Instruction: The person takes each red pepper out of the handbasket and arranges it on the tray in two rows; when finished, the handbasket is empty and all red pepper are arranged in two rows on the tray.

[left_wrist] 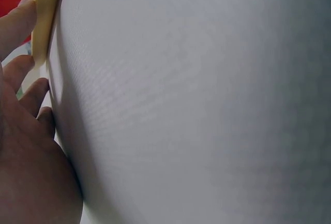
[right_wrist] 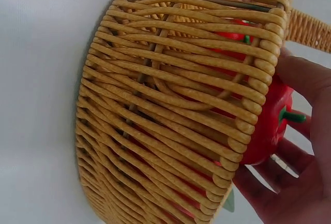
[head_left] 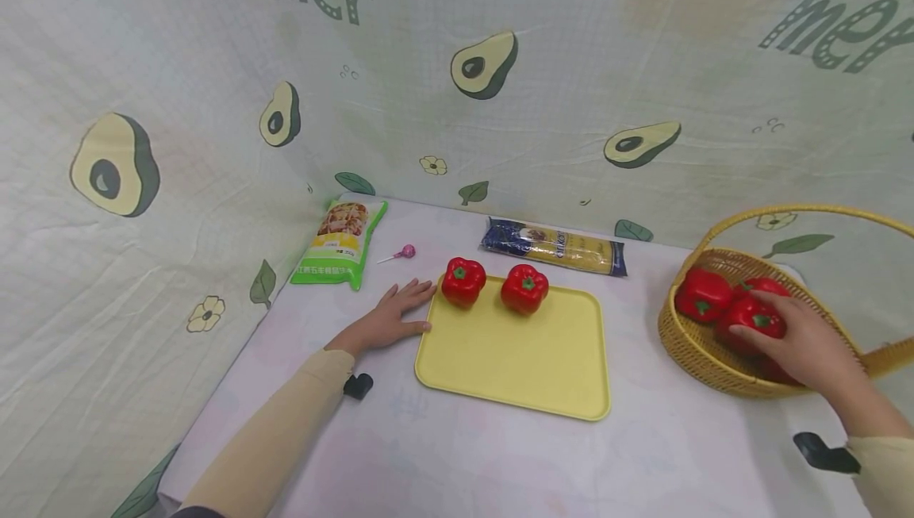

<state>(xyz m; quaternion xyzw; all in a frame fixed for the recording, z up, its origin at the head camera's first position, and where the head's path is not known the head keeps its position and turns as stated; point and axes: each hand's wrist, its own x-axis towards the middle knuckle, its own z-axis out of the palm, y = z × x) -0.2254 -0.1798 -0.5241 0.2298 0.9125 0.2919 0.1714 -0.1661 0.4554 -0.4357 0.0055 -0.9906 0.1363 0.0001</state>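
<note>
pepper (head_left: 750,323) in basket (head_left: 693,353) at far right, grasped between thumb and curled fingers of right hand (head_left: 821,343), with other peppers (head_left: 703,296) just alongside. at left edge of tray (head_left: 514,359), touching its rim: left hand (head_left: 389,318), released, fingers extended. on tray, near its far edge: pair of peppers (head_left: 464,284), set apart. farther back: pack (head_left: 553,247), lollipop (head_left: 408,251), bag (head_left: 339,244).

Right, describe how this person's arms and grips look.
The left sleeve and right sleeve are plain beige. A small black piece shows beside the left cuff, a second black piece beside the right. The left grip and right grip are ungloved hands.
</note>
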